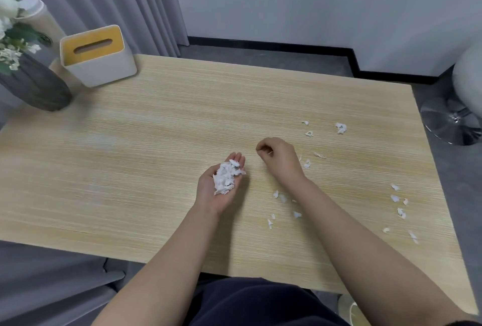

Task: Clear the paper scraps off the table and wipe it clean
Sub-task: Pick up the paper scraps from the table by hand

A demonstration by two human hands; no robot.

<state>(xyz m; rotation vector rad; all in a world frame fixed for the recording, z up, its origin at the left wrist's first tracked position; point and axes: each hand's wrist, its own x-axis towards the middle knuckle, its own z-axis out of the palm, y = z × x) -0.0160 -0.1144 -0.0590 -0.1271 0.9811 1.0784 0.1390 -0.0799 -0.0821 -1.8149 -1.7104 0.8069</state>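
Paper scraps (226,177) heaped in cupped left hand (217,187).

I see both forearms (167,255) bare, no sleeves or jewellery; dark navy clothing (255,302) covers my lap.

A heap of torn white paper scraps (226,176) lies in an upturned left palm (217,190); loose white bits (399,203) dot the right half of the pale woodgrain table (130,164).
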